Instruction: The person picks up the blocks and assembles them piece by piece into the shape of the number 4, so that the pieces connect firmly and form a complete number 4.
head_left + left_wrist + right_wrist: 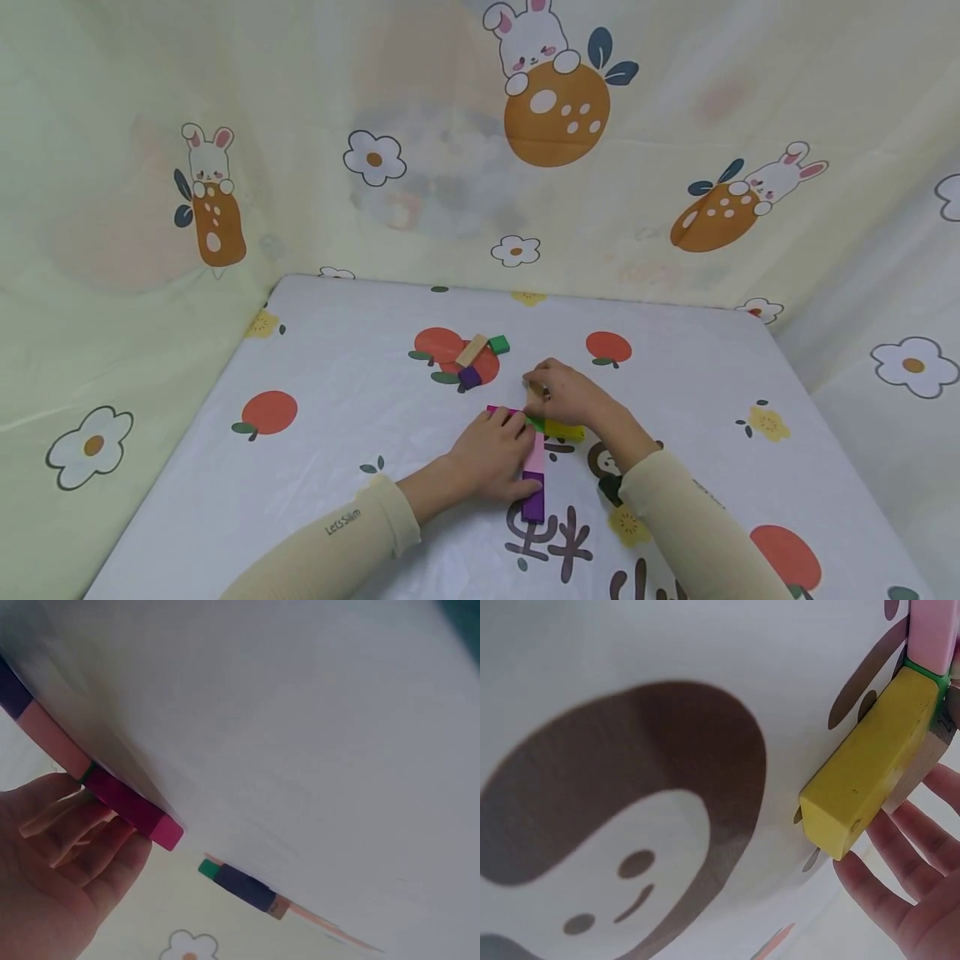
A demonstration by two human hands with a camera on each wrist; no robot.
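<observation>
Several coloured wooden blocks lie joined in a cross-like layout on the table. At its middle sits a green block (535,425), with a pink block (534,457) and a purple block (533,507) in line below. A yellow block (566,431) extends right, and a magenta block (131,804) extends left. My left hand (487,454) rests along the layout, fingers against the magenta block and thumb on the purple one. Between thumb and fingers, my right hand (573,396) pinches a plain wooden block (919,771) at the green block's far side.
Farther back on the table lie a loose plain wooden block (472,351), a green cube (498,344) and a dark purple block (469,377). The white tablecloth (337,350) carries printed fruit and flowers. Patterned curtains (435,83) enclose the back and sides.
</observation>
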